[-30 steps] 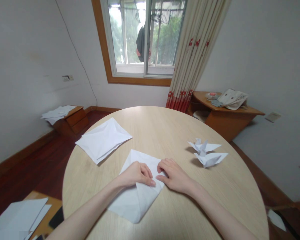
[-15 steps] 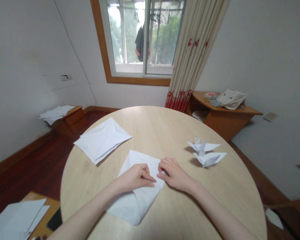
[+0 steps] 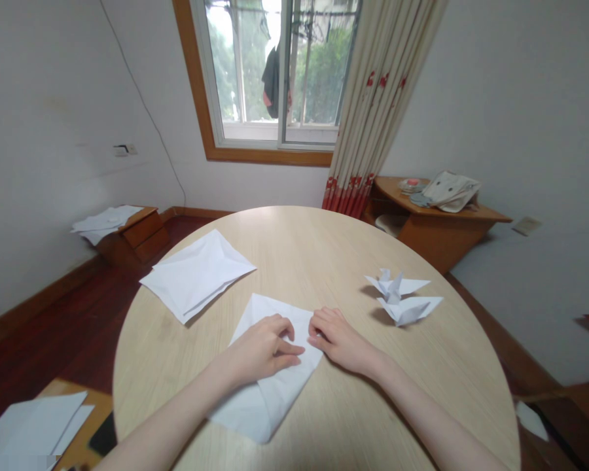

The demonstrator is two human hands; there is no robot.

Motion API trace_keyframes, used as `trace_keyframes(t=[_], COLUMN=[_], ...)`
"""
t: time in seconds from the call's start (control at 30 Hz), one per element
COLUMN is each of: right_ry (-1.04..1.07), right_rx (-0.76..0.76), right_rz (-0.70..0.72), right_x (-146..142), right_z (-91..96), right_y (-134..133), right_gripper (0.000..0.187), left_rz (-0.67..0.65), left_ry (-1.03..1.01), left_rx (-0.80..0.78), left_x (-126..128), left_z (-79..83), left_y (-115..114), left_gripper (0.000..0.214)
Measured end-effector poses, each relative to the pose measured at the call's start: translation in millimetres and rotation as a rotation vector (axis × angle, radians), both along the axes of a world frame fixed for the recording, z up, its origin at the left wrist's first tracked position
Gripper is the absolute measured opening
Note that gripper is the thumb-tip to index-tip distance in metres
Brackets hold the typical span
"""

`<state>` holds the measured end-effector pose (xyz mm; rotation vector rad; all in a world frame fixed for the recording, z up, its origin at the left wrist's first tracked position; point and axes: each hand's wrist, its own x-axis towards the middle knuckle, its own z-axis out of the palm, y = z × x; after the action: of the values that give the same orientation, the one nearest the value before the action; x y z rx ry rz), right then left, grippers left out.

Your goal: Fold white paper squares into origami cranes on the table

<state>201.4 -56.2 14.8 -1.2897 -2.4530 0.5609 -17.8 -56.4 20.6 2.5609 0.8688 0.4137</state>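
Observation:
A partly folded white sheet of paper (image 3: 245, 412) lies on the round table in front of me, a flap turned over its near side. My left hand (image 3: 269, 350) rests on top of the sheet, thumb and index finger stretched out and slightly apart, the other fingers bent. At the sheet's right corner, my right hand (image 3: 336, 340) has its fingers curled and its thumb against the paper; the corner under them is hidden. Two folded paper cranes (image 3: 407, 311) stand on the table to the right of my right hand.
Several creased white sheets (image 3: 196, 278) lie at the left of the round table (image 3: 304, 242). More paper (image 3: 34, 428) is on a low wooden surface at lower left, beside a dark flat object (image 3: 102, 435). A wooden desk (image 3: 436, 226) at back right bears a cloth bag (image 3: 451, 191).
My left hand has shifted slightly, its thumb and index finger now a little further apart. The right hand stays at the corner. The whole view has moved slightly.

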Motion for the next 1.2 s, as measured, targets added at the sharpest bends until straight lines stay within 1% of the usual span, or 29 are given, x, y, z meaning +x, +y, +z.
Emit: trace_keyframes(t=[0.13,0.3,0.53,0.83,1.0,1.2], right_ry=[-0.004,-0.012,-0.003,0.001,0.017,0.098], right_rx=[0.005,0.008,0.032,0.089,0.072,0.056], right_rz=[0.009,0.014,0.002,-0.008,-0.007,0.008], right_x=[1,1,1,1,2,5], right_z=[-1.2,-0.9,-1.7,-2.5,-3.9,-5.2], right_y=[1,2,0,3,4,6], right_gripper=[0.013,0.015,0.015,0.010,0.009,0.008], left_rz=[-0.006,-0.019,-0.040,-0.033,-0.017,0.007], left_ry=[0.019,0.044,0.078,0.225,0.247,0.283], left_rx=[-0.051,-0.045,0.046,0.170,0.194,0.191], left_x=[-2,-3,-1,7,10,11], left_z=[1.2,3.3,4.0,14.0,14.5,17.6], left_y=[-2,-2,-5,-18,-22,-26], left_gripper=[0.024,0.026,0.026,0.027,0.029,0.030])
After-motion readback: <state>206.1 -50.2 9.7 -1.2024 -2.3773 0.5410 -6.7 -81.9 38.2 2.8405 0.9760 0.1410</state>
